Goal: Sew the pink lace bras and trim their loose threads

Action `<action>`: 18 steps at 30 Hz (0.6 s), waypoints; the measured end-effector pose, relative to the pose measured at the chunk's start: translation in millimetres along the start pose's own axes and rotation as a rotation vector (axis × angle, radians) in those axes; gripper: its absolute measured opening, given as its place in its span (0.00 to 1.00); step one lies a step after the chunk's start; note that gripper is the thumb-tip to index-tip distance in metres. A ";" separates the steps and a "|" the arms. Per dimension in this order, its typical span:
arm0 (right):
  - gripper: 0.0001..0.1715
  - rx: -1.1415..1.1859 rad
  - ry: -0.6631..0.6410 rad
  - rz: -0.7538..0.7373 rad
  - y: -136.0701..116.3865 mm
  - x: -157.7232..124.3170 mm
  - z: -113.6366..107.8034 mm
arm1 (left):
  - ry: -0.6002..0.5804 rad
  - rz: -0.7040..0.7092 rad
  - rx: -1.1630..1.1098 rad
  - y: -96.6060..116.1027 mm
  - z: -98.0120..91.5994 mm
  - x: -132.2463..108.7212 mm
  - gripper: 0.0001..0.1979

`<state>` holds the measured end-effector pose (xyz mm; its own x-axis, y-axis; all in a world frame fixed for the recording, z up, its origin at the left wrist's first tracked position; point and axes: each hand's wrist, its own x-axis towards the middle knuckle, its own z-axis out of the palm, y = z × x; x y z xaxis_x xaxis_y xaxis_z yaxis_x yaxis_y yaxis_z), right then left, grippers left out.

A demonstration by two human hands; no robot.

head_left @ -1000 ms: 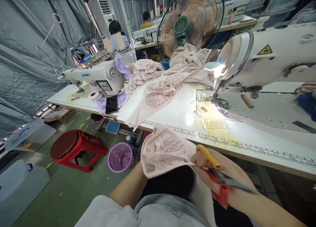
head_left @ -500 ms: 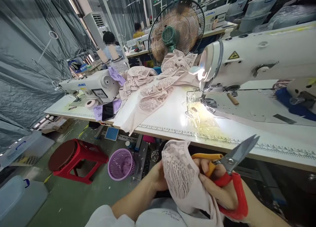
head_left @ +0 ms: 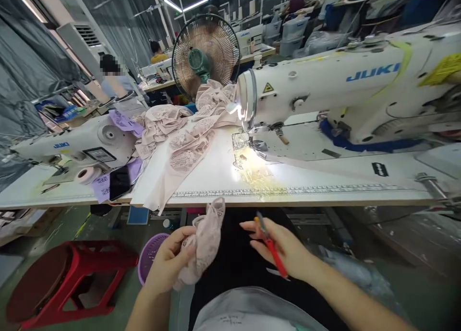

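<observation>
While a red stool (head_left: pixel 61 283) and a purple basket (head_left: pixel 149 254) stand on the floor to the left of the left hand (head_left: pixel 167 261), its fingers (head_left: pixel 182 236) curl shut around a pale pink lace piece (head_left: pixel 208 235). They pinch the bunched lower part, and the free end rises above the fingertips, almost to the edge of the surface (head_left: pixel 324 195). To the right, across a clear gap, the right hand (head_left: pixel 293 256) has its fingers (head_left: pixel 250 225) stretched loosely toward the lace without touching it. The scissors (head_left: pixel 275 259), with yellow and red handles, lie gripped against the palm just behind those fingers; the blades themselves cannot be made out. Above and to the right of that hand, a white sewing machine (head_left: pixel 324 86) stands on the surface with its lamp lit. Half a second ago the two hands met at the lace, the right fingers pressed on it and the scissor blades pointing up to the right. Now the hands are apart and only the left one holds the lace.
</observation>
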<state>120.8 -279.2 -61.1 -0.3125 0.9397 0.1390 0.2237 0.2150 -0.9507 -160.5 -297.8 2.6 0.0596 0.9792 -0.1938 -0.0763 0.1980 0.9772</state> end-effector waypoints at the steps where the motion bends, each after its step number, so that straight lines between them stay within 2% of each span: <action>1: 0.20 0.005 -0.038 0.008 3.6 1.5 8.0 | -0.003 -0.039 -0.092 -1.5 7.5 1.6 0.18; 4: 0.26 0.025 -0.117 0.048 18.0 0.3 30.9 | 0.010 -0.143 -0.302 -10.0 20.5 13.3 0.19; 7: 0.27 0.043 -0.149 0.101 31.4 -7.6 43.7 | 0.091 -0.162 -0.262 -15.1 16.1 22.6 0.21; 9: 0.25 0.045 -0.156 0.132 36.1 -12.1 44.7 | 0.145 -0.105 -0.045 -12.1 7.4 22.5 0.21; 13: 0.22 0.022 -0.177 0.157 28.8 -14.0 28.9 | 0.260 0.254 0.712 4.3 -6.2 13.8 0.15; 15: 0.21 -0.001 -0.195 0.159 17.4 -14.3 10.2 | 0.199 0.350 0.988 6.3 -4.5 10.7 0.15; 18: 0.20 -0.080 -0.215 0.169 3.3 -21.2 -33.4 | -0.054 0.274 1.144 -8.5 12.6 11.4 0.19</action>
<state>159.0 -289.5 -57.8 -0.4513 0.8878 -0.0901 0.3589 0.0881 -0.9292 -146.6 -288.9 -6.8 0.2244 0.9744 0.0119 0.8426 -0.2001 0.4999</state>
